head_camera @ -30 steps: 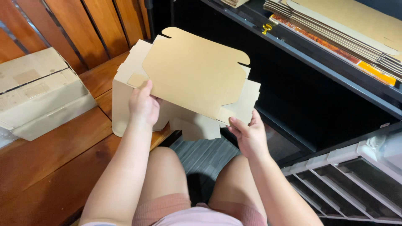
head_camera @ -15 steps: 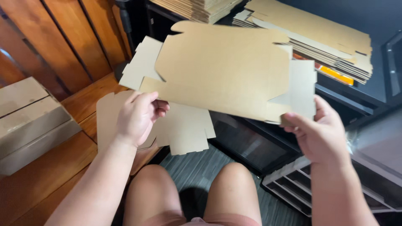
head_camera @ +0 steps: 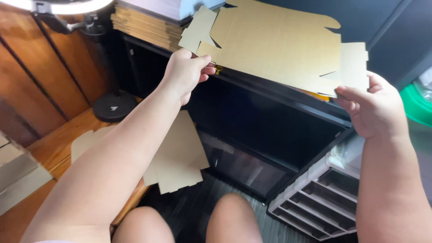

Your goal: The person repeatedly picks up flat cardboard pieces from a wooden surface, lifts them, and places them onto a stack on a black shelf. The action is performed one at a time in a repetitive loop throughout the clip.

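I hold a flat, die-cut brown cardboard box blank (head_camera: 279, 45) up in the air over a black shelf unit (head_camera: 270, 117). My left hand (head_camera: 184, 72) pinches its near left corner. My right hand (head_camera: 373, 108) grips its right side flap between thumb and fingers. A second flat cardboard blank (head_camera: 177, 157) lies below on the edge of the wooden bench (head_camera: 54, 153), partly hidden by my left forearm.
A stack of flat cardboard sheets (head_camera: 144, 27) sits on top of the black shelf at the back. A round black lamp base (head_camera: 114, 107) stands on the bench. A white plastic drawer unit (head_camera: 319, 202) is at the lower right, something green (head_camera: 416, 105) beyond it. My knees are at the bottom.
Both hands have lifted the cardboard blank up and away toward the shelf top. The view has swung right; the brown box at the left has nearly left the picture.
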